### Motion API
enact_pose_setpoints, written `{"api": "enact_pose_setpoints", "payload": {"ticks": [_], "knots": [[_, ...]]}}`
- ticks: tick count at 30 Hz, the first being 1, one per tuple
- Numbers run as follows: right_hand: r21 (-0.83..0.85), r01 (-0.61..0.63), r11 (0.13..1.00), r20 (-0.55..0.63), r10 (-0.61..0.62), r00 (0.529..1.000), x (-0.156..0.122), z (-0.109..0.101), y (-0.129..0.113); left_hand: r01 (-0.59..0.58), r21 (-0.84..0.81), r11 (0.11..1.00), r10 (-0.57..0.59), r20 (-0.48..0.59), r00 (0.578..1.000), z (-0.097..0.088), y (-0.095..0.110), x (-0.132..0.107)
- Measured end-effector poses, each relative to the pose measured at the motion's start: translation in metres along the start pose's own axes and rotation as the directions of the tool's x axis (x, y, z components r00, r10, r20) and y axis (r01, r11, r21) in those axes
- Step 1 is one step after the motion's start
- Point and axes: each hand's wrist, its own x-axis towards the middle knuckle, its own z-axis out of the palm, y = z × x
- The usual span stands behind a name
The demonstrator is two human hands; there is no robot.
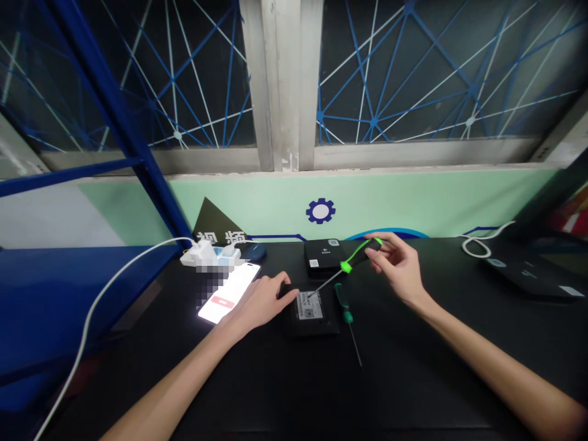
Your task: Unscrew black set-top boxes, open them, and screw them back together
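Observation:
A small black box (316,321) with a white label lies face down on the black table (285,380). My left hand (260,303) rests on its left edge, fingers curled against it. My right hand (399,263) pinches the green-and-black handle of a screwdriver (353,260), whose metal tip touches the label area of the box. A second screwdriver (346,315) with a dark green handle lies loose on the table just right of the box.
A second black box (324,254) sits behind the first. A lit phone (229,294) lies to the left, next to a white power strip (206,254) with a white cable. A dark mouse (250,251) and another black device (528,272) sit at the back.

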Motion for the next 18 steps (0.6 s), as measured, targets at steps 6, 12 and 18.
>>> {"api": "enact_pose_setpoints", "payload": {"ticks": [6, 12, 18], "knots": [[0.021, -0.039, 0.999, 0.044, 0.038, 0.998, -0.004, 0.004, 0.0, 0.001, 0.02, 1.0, -0.001, -0.005, 1.0, -0.001, 0.002, -0.001], [0.1, -0.09, 0.991, 0.018, 0.089, 0.996, 0.003, -0.003, 0.004, -0.013, 0.009, 1.0, 0.013, 0.035, 0.999, -0.006, 0.004, -0.001], [0.121, -0.11, 0.986, 0.035, 0.107, 0.994, 0.006, -0.007, 0.009, 0.018, -0.029, 0.999, -0.017, 0.044, 0.999, -0.006, 0.004, -0.001]]}}
